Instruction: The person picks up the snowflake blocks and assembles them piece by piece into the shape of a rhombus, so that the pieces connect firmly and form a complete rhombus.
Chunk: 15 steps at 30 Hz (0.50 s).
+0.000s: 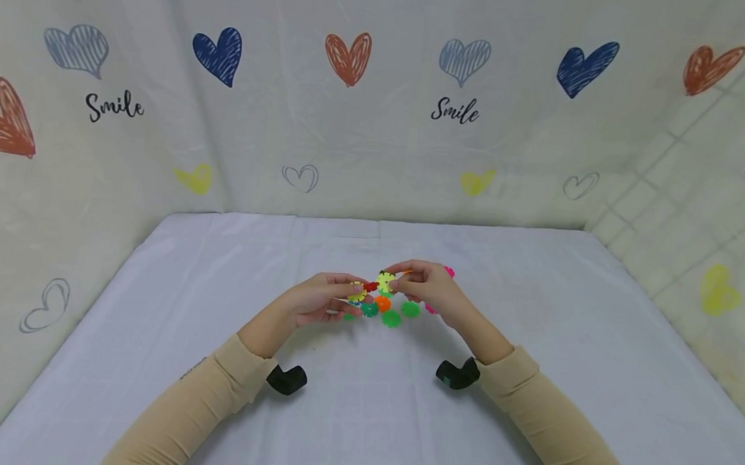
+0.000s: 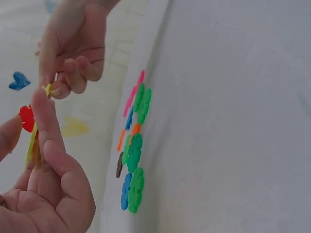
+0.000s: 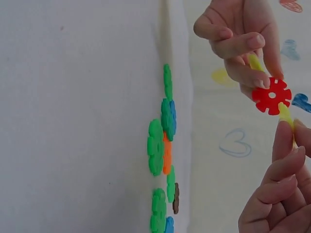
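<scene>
Both hands meet over a white-covered table, holding notched plastic snowflake discs. My left hand (image 1: pixel 321 299) pinches a yellow snowflake disc (image 1: pixel 358 292) between thumb and fingers. Joined to it is a red snowflake disc (image 3: pixel 265 102), which faces the right wrist view. My right hand (image 1: pixel 434 288) pinches a second yellow snowflake disc (image 1: pixel 385 283) by thumb and forefinger. Its edge is right at the red disc's rim, overlapping a notch in the right wrist view. The yellow disc's far part is hidden behind the right fingers.
Below the hands lie several loose discs: green (image 1: pixel 391 319), orange (image 1: pixel 383 304), teal (image 1: pixel 369 309), pink (image 1: pixel 449 271), brown (image 3: pixel 176 198) and blue (image 2: pixel 126 191). A curtain (image 1: pixel 383 142) printed with hearts stands behind the table (image 1: pixel 363 414). Black devices (image 1: pixel 287 380) sit at both wrists.
</scene>
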Tool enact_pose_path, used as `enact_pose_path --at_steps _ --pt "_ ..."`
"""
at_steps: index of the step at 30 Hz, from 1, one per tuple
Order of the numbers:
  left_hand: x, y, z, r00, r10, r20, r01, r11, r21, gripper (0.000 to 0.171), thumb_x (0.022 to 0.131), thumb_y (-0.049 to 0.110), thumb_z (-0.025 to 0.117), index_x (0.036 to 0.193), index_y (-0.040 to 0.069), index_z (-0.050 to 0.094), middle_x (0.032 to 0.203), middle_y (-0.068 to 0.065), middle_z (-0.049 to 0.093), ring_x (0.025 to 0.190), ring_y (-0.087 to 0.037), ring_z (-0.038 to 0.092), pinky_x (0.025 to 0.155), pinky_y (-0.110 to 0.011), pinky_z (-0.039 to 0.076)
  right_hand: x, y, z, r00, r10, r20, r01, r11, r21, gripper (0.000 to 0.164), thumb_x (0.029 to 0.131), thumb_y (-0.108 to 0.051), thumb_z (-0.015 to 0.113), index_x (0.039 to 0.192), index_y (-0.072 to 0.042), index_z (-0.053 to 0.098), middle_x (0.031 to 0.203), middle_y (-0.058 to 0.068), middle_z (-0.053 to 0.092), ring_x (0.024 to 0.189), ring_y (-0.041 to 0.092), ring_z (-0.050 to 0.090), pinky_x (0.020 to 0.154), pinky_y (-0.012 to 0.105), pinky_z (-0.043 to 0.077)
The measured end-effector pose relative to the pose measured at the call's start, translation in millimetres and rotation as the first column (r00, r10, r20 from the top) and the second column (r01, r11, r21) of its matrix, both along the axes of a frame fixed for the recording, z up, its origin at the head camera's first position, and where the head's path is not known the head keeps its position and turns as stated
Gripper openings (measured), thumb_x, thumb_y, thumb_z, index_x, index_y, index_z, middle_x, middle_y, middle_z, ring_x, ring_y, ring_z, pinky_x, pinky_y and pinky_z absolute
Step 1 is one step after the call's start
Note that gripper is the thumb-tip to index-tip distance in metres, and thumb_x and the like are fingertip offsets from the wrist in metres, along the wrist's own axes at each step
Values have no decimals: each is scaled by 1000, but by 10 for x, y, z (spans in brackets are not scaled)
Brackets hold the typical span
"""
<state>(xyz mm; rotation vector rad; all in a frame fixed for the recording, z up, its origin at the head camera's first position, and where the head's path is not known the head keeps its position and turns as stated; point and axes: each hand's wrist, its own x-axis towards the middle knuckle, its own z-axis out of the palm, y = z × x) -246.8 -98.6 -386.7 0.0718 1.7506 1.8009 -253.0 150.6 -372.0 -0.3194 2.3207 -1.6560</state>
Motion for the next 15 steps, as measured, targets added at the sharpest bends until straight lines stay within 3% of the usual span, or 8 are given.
enact_pose_path --at_steps 6,12,15 --pt "24 21 31 1000 -27 -12 27 1000 -2 39 107 29 58 138 5 62 107 0 75 86 -14 69 65 -22 47 49 -20 -14 1000 26 -3 -26 999 -22 35 96 -19 74 128 -5 70 96 17 75 76 25 58 72 33 48" --pt "21 -10 19 988 -150 -50 147 987 -60 49 109 38 49 141 1 55 109 0 73 82 -13 64 63 -20 42 88 -54 -26 1000 12 -20 -13 1000 -26 34 95 -17 74 127 -4 70 94 21 74 71 26 55 68 32 43" --pt "21 -10 23 982 -178 -64 175 983 -60 49 111 37 46 141 -1 52 102 0 70 77 -12 58 61 -20 40 92 -62 -21 1000 -1 -20 0 1000 -24 34 95 -17 75 127 -4 71 95 21 74 70 26 54 66 31 41"
